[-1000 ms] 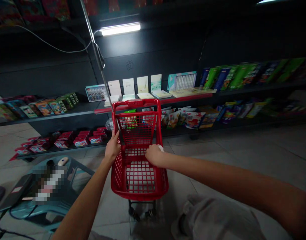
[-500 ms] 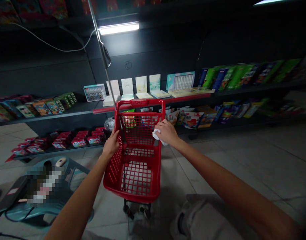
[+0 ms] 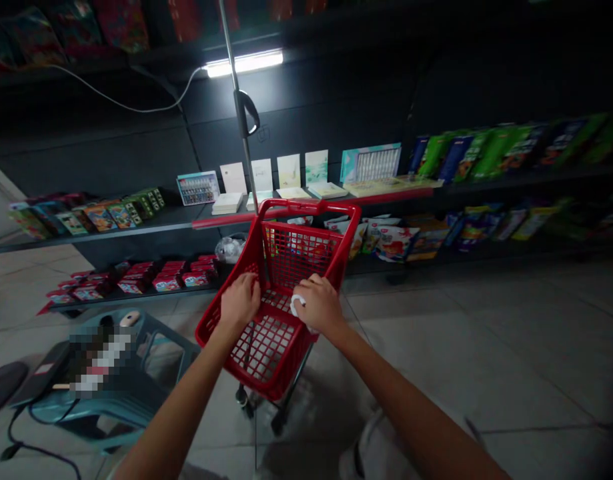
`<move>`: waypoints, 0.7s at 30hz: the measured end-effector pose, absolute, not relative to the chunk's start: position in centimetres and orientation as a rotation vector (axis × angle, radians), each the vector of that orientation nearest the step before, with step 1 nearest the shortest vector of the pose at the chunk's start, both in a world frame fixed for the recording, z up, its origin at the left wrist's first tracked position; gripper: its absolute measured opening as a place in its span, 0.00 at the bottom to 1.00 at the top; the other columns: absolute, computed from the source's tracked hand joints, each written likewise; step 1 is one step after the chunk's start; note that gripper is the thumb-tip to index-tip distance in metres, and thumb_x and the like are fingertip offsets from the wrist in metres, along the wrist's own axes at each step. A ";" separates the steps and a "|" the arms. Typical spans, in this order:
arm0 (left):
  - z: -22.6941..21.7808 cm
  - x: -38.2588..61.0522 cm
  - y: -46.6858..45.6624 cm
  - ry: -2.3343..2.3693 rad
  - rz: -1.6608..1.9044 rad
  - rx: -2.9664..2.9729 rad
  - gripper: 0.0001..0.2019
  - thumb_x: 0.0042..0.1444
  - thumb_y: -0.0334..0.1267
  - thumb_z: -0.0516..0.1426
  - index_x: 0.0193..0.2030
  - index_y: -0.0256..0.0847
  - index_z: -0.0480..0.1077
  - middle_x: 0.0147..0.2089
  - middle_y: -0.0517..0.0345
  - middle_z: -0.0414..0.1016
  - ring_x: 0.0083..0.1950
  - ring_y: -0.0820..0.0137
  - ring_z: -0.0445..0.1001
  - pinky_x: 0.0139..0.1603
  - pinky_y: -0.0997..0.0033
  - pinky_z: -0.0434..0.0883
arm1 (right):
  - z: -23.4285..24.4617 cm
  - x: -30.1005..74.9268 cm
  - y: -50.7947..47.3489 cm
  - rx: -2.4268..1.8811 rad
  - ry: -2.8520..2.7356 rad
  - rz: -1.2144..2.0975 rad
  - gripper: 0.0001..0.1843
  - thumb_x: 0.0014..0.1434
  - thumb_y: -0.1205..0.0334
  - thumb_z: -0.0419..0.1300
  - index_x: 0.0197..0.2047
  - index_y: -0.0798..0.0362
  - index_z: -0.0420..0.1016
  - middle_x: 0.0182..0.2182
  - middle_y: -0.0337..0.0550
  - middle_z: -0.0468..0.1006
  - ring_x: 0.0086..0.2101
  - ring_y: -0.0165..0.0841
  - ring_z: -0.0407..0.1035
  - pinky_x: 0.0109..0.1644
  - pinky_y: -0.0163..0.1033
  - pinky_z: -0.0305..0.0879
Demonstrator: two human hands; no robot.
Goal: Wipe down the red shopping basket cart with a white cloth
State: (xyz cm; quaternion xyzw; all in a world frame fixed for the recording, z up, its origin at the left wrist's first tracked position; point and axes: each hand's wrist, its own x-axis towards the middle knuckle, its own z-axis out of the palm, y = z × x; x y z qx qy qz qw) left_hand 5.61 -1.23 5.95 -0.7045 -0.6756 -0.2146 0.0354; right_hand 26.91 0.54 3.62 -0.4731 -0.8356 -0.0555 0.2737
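Note:
A small red plastic shopping cart (image 3: pixel 273 383) with lattice sides and floor stands in front of me, turned at an angle. My left hand (image 3: pixel 240 301) is closed over its left rim, the fingertips partly hidden. On the opposite rim lies my right hand (image 3: pixel 317 303), closed on a crumpled white cloth (image 3: pixel 298 304) that is pressed against the edge. Only part of the cloth shows past the fingers. The cart's basket holds nothing, and its raised handle (image 3: pixel 311 207) is on the far side.
Behind the cart runs a dark shelf (image 3: pixel 141 230) with books, pen sets, boxes and snack bags. A blue-grey plastic stool (image 3: pixel 116 383) carrying blurred-out items stands at the left, a cable hanging from it. A metal pole (image 3: pixel 243 143) with a grip rises behind the cart.
The cart has turned, its handle swinging right and its near end shifting left. My right hand has slid along the rim towards me with the cloth. My left hand has moved slightly right.

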 end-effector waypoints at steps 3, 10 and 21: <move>4.7 9.0 -6.1 -2.192 -0.569 -2.389 0.22 0.72 0.50 0.42 0.58 0.49 0.72 0.57 0.55 0.79 0.55 0.63 0.79 0.53 0.65 0.72 | 3.3 27.1 0.6 -1.176 -2.185 -0.026 0.06 0.60 0.66 0.60 0.32 0.50 0.77 0.35 0.42 0.80 0.41 0.39 0.65 0.45 0.43 0.58; 2.1 10.1 -10.0 -2.155 -0.132 -2.442 0.20 0.73 0.46 0.41 0.55 0.43 0.70 0.42 0.48 0.82 0.44 0.58 0.82 0.41 0.64 0.70 | 3.6 29.6 1.2 -0.952 -1.994 0.148 0.13 0.61 0.70 0.56 0.46 0.50 0.78 0.47 0.44 0.79 0.49 0.40 0.67 0.58 0.44 0.62; 2.1 5.8 -6.6 -1.991 -0.267 -2.584 0.22 0.72 0.53 0.40 0.44 0.45 0.70 0.39 0.50 0.81 0.44 0.60 0.80 0.43 0.67 0.66 | -5.1 33.5 6.4 -1.402 -0.937 0.735 0.23 0.52 0.58 0.56 0.51 0.55 0.73 0.45 0.52 0.80 0.44 0.41 0.73 0.48 0.45 0.70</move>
